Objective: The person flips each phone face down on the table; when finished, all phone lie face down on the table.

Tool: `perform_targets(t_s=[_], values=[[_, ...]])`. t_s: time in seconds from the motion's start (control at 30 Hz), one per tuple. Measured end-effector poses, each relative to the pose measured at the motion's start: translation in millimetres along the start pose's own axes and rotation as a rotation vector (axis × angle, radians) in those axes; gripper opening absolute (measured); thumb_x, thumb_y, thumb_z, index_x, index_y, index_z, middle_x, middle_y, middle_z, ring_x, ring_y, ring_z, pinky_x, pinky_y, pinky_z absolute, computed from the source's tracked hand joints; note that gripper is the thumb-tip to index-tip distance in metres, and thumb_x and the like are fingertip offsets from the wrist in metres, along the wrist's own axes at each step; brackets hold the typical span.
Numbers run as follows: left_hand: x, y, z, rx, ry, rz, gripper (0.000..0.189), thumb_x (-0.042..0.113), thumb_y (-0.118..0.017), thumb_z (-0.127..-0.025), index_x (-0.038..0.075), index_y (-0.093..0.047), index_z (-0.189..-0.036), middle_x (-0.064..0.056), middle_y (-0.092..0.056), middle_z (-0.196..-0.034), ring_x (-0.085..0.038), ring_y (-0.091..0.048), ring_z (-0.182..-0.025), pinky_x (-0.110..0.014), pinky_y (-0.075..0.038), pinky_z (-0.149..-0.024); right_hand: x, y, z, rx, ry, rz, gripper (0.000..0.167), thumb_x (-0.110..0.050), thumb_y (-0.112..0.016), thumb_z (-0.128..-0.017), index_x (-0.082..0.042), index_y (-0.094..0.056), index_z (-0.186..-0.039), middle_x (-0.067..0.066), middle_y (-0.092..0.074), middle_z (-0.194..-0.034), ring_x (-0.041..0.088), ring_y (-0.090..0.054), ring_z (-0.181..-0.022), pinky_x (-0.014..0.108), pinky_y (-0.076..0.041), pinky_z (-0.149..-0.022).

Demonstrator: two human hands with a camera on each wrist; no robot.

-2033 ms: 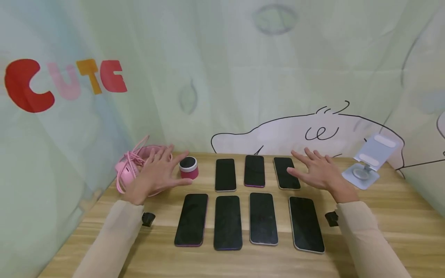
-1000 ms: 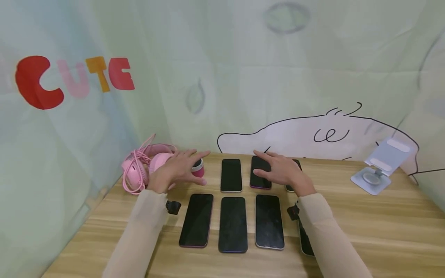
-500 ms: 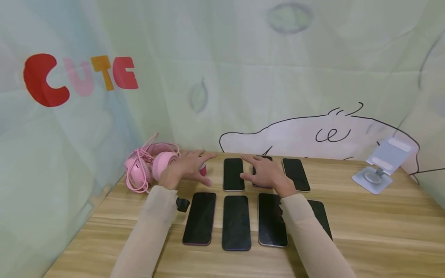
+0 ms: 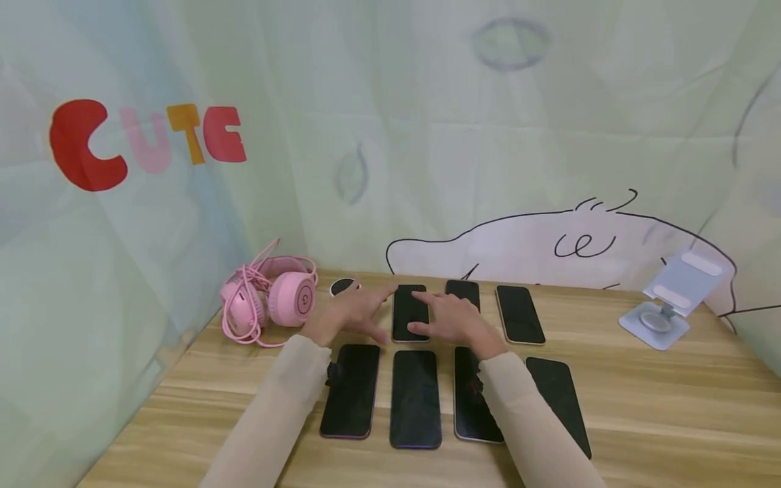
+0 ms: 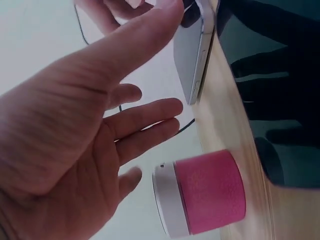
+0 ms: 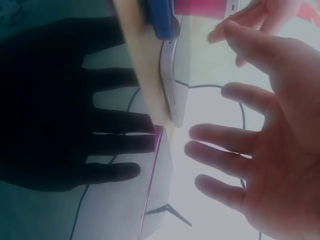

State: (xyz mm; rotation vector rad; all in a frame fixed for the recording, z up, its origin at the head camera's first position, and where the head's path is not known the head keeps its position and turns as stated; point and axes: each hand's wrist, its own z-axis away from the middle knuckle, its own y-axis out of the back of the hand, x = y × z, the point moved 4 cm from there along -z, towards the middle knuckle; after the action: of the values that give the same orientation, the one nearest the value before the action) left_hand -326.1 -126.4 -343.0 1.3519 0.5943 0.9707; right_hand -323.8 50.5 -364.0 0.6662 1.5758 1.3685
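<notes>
Both hands hover over the back row of dark-screened smartphones, fingers spread. My left hand (image 4: 350, 315) is at the left side of the back-left smartphone (image 4: 409, 310), its thumb and index finger pointing at it. From the right, my right hand (image 4: 454, 317) reaches over that phone's right edge, fingertips overlapping it in the head view. It also covers part of the back-middle smartphone (image 4: 464, 290). Both wrist views show palms with nothing in them. Behind the left hand stands a small pink cylinder (image 5: 212, 192) with a white band, mostly hidden in the head view.
Pink headphones (image 4: 293, 298) with a bundled cord lie at the back left. Another phone (image 4: 521, 315) lies back right. Several more, including a front smartphone (image 4: 415, 400), form a row under the forearms. A pale blue folding stand (image 4: 683, 281) stands far right on the wooden table (image 4: 683, 407).
My right hand has swept left from beside the back-right phone to the back-left one. My left hand has moved right, off the headphones and past the pink cylinder. The phones stay put.
</notes>
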Motion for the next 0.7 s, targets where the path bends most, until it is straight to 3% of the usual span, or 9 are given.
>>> perform_targets(t_s=[0.17,0.23,0.53,0.7], values=[[2.1,-6.8,-6.1,-0.057,0.028,0.093,0.108,0.044,-0.085,-0.077,0.009,-0.024,-0.159,-0.015,-0.057,-0.141,-0.033,-0.047,-0.135,-0.052,-0.034,-0.112,-4,1,-0.2,-0.075,0.015,-0.033,0.068,-0.049,-0.064,-0.095,-0.022,-0.042,-0.154,0.016,-0.051,-0.147,0.034,-0.054,-0.128,0.057,-0.044,-0.102],[2.7,-8.4,-7.3,-0.074,0.031,0.109,0.107,0.044,-0.085,-0.077,0.010,-0.025,-0.159,-0.013,-0.058,-0.139,-0.030,-0.050,-0.132,-0.050,-0.037,-0.111,-4,2,0.0,-0.094,0.021,-0.038,0.067,-0.048,-0.064,-0.095,-0.022,-0.042,-0.153,0.015,-0.051,-0.147,0.033,-0.052,-0.130,0.057,-0.042,-0.104],[3.5,-12.1,-8.7,-0.106,0.057,0.056,0.102,0.050,-0.082,-0.079,0.013,-0.030,-0.158,-0.011,-0.053,-0.145,-0.028,-0.047,-0.134,-0.048,-0.035,-0.113,-2,1,2.0,-0.157,0.010,-0.065,0.060,-0.040,-0.064,-0.097,-0.019,-0.047,-0.150,0.015,-0.049,-0.149,0.033,-0.048,-0.134,0.056,-0.039,-0.108],[3.0,-17.1,-8.5,-0.153,0.082,0.103,0.107,0.054,-0.082,-0.077,0.019,-0.025,-0.160,-0.012,-0.041,-0.155,-0.027,-0.042,-0.139,-0.049,-0.031,-0.115,-4,-2,3.1,-0.174,0.014,-0.061,0.060,-0.039,-0.065,-0.097,-0.019,-0.047,-0.150,0.015,-0.050,-0.147,0.031,-0.048,-0.133,0.054,-0.039,-0.108]])
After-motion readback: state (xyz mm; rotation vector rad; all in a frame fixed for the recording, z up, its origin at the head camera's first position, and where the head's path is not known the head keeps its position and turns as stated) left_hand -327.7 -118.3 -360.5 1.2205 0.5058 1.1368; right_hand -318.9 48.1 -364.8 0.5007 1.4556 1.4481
